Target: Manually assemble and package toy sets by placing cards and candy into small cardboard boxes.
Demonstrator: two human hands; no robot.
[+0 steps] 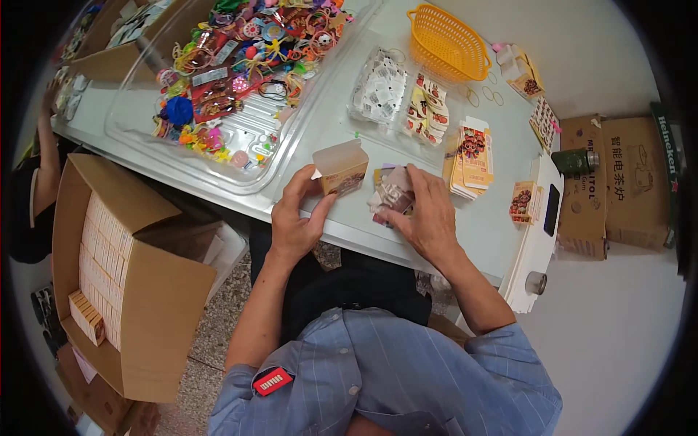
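My left hand [299,218] grips a small printed cardboard box [343,178] between thumb and fingers. The box's white top flap stands up. Just to its right, my right hand [427,216] is closed around a small bundle of wrapped packets [392,190], greyish-clear with bits of yellow and purple. The bundle is at the table's front part, and the palm hides some of it. Beyond the hands, a clear divided tray [398,131] holds white printed slips [379,86] and colourful cards [427,110]. Flat unfolded boxes [470,163] lie stacked right of my right hand.
A big clear tub [275,156] of colourful trinkets stands at the back left. Left of me, an open carton [156,312] holds rows of small boxes. A yellow basket [449,45], rubber bands [494,96], a phone [550,206] and a dark green bottle [574,161] are farther right. Another person's arm [46,138] shows far left.
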